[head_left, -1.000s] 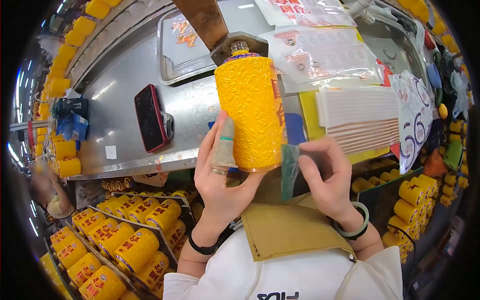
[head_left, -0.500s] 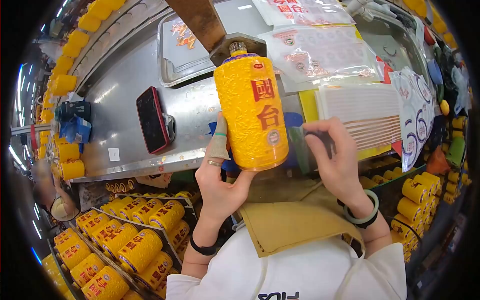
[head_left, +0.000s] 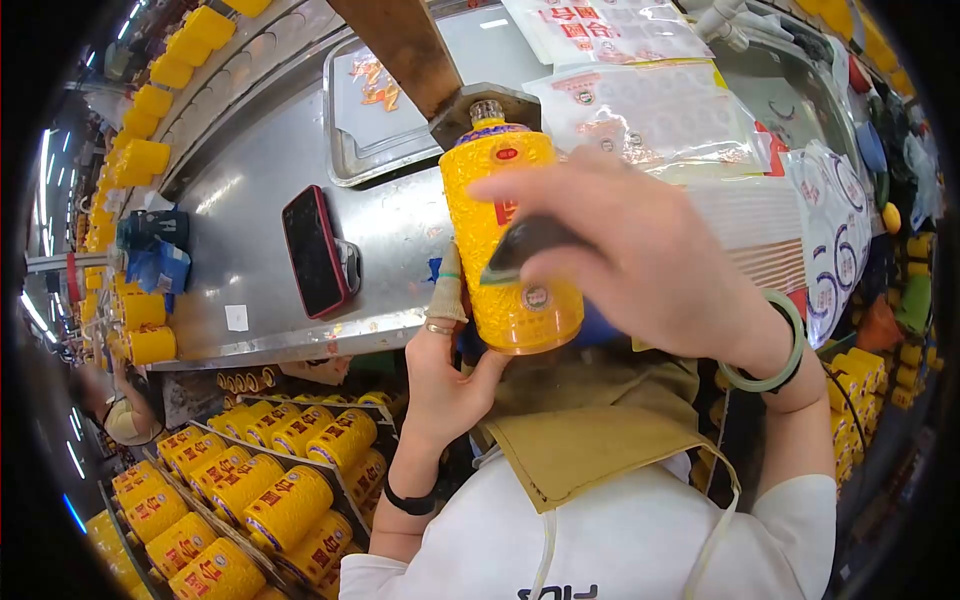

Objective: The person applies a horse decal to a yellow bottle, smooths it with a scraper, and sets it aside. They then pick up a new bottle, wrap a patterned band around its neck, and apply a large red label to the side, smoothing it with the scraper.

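Observation:
A yellow embossed bottle (head_left: 465,218) with red characters is tilted in front of me, its neck resting in the notched metal end (head_left: 526,100) of a brown bar. My left hand (head_left: 445,375) is closed round its lower part, thumb near the base, with a fabric finger cover and a ring on it. My right hand (head_left: 655,245), blurred by motion, pinches a dark scraper-like tool (head_left: 532,243) with a thin greenish edge. That edge lies over the bottle's front, just above a small round emblem, and the hand hides most of the red characters.
A phone (head_left: 318,250) in a red case lies on the metal bench (head_left: 225,200), beside a metal tray (head_left: 350,170). Printed transfer sheets (head_left: 650,110) and striped paper (head_left: 755,225) lie at the right. Racks of yellow bottles (head_left: 290,505) stand at lower left.
My right hand has swung left and up from beside the bottle to over its front, bringing the dark tool onto it. My left hand still holds the bottle; the view has shifted slightly.

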`<state>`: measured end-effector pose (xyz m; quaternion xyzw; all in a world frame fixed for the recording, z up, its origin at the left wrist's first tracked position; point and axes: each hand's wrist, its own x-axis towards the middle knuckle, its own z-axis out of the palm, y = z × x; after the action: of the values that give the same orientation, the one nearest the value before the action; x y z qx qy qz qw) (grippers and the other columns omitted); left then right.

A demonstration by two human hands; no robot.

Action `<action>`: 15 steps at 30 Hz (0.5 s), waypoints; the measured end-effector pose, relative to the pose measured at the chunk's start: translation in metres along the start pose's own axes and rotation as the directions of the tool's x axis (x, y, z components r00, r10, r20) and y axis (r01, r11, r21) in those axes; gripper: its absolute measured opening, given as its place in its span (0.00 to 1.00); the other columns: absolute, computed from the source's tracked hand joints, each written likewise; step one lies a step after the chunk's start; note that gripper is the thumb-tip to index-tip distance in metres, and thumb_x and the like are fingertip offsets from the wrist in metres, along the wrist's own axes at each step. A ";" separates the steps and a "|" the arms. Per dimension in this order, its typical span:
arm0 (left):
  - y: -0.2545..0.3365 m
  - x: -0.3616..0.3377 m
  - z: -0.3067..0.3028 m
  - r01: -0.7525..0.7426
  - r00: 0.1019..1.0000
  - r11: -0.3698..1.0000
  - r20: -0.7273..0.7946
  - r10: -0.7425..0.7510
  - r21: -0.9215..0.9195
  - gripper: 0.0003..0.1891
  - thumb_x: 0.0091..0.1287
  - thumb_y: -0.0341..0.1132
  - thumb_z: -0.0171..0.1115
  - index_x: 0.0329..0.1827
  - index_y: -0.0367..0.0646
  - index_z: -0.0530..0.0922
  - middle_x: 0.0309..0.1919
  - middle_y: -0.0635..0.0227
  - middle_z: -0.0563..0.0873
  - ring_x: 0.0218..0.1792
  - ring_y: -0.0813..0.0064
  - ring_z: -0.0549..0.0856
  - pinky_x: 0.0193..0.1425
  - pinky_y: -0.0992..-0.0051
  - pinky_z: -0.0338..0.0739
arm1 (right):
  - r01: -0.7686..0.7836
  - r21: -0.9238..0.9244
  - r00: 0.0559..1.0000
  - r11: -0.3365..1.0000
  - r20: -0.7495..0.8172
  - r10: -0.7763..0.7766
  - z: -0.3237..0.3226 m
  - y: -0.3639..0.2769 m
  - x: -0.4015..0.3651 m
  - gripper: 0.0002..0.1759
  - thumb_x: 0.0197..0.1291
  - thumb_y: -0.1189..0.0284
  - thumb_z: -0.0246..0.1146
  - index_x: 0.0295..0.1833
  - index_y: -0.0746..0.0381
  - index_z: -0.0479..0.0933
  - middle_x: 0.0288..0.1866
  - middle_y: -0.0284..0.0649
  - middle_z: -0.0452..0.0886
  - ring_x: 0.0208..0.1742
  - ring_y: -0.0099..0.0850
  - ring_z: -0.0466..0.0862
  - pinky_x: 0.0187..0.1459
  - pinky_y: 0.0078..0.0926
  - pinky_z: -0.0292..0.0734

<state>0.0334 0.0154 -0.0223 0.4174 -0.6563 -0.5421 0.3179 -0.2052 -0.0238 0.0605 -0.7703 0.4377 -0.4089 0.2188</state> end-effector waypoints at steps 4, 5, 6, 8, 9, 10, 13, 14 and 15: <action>0.004 0.008 0.004 -0.054 0.997 0.998 -0.064 0.053 -0.013 0.45 0.64 0.20 0.70 0.84 0.29 0.56 0.69 0.49 0.80 0.69 0.65 0.81 0.74 0.67 0.73 | 0.119 -0.297 0.972 0.947 -0.161 -0.173 -0.005 0.029 0.022 0.25 0.54 0.82 0.73 0.59 0.62 0.84 0.46 0.41 0.87 0.45 0.39 0.84 0.49 0.34 0.80; 0.001 0.008 0.004 -0.043 0.998 0.998 -0.049 0.040 -0.055 0.49 0.63 0.19 0.69 0.86 0.30 0.51 0.74 0.48 0.76 0.73 0.64 0.78 0.76 0.66 0.71 | 0.107 -0.380 0.952 0.919 -0.226 -0.205 -0.010 0.030 0.025 0.21 0.53 0.82 0.73 0.55 0.61 0.87 0.48 0.39 0.89 0.44 0.38 0.84 0.48 0.34 0.79; 0.002 0.009 0.002 -0.047 0.998 0.997 -0.050 0.044 -0.054 0.49 0.63 0.19 0.69 0.86 0.30 0.51 0.74 0.48 0.76 0.73 0.64 0.78 0.76 0.66 0.71 | 0.110 -0.382 0.951 0.918 -0.227 -0.209 -0.012 0.033 0.023 0.21 0.53 0.82 0.73 0.55 0.61 0.87 0.48 0.39 0.89 0.44 0.38 0.84 0.48 0.34 0.79; 0.004 0.008 0.000 -0.011 1.000 0.997 0.009 0.012 -0.071 0.49 0.63 0.14 0.64 0.87 0.34 0.47 0.83 0.52 0.61 0.82 0.60 0.66 0.84 0.60 0.61 | 0.250 -0.286 0.937 0.925 -0.171 -0.306 -0.011 0.042 0.009 0.17 0.51 0.81 0.74 0.50 0.59 0.89 0.51 0.34 0.90 0.43 0.36 0.83 0.46 0.32 0.78; 0.004 0.009 -0.001 -0.013 1.000 0.997 0.007 0.013 -0.072 0.49 0.63 0.14 0.64 0.87 0.34 0.47 0.83 0.52 0.61 0.82 0.60 0.66 0.84 0.60 0.61 | 0.357 -0.357 0.902 0.863 -0.110 -0.418 -0.009 0.045 -0.003 0.14 0.53 0.78 0.73 0.47 0.56 0.90 0.53 0.31 0.91 0.45 0.33 0.82 0.44 0.30 0.76; 0.005 0.010 -0.002 -0.002 1.000 0.998 0.020 0.003 -0.070 0.49 0.63 0.14 0.64 0.87 0.34 0.47 0.83 0.52 0.61 0.82 0.61 0.65 0.84 0.60 0.61 | 0.384 -0.355 0.896 0.852 -0.079 -0.437 -0.004 0.042 -0.018 0.11 0.56 0.73 0.71 0.46 0.53 0.89 0.51 0.29 0.91 0.42 0.29 0.83 0.46 0.29 0.76; 0.004 0.012 -0.004 0.004 1.000 1.000 0.012 -0.004 -0.007 0.50 0.63 0.16 0.66 0.87 0.33 0.47 0.78 0.49 0.69 0.78 0.60 0.71 0.80 0.62 0.66 | 0.540 -0.222 0.824 0.812 -0.057 -0.564 0.011 0.033 -0.051 0.10 0.57 0.71 0.70 0.46 0.50 0.87 0.52 0.25 0.89 0.38 0.25 0.80 0.43 0.28 0.78; 0.004 0.012 -0.004 0.003 1.000 0.998 -0.005 -0.003 0.056 0.51 0.62 0.18 0.68 0.87 0.32 0.48 0.73 0.47 0.77 0.74 0.59 0.78 0.76 0.65 0.72 | 0.594 -0.194 0.789 0.781 -0.049 -0.613 0.013 0.030 -0.054 0.11 0.58 0.73 0.68 0.47 0.51 0.87 0.51 0.26 0.89 0.38 0.25 0.79 0.42 0.25 0.76; 0.002 0.011 -0.005 0.004 1.000 0.998 -0.010 -0.004 0.056 0.51 0.62 0.18 0.68 0.87 0.32 0.48 0.73 0.47 0.77 0.74 0.59 0.78 0.76 0.65 0.72 | 0.568 -0.164 0.816 0.806 -0.015 -0.578 0.008 0.029 -0.053 0.11 0.58 0.73 0.70 0.48 0.53 0.87 0.50 0.28 0.88 0.39 0.25 0.80 0.40 0.25 0.76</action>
<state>0.0328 0.0031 -0.0199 0.4300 -0.6688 -0.5223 0.3082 -0.2278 0.0060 0.0120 -0.8672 0.2213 -0.4459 0.0117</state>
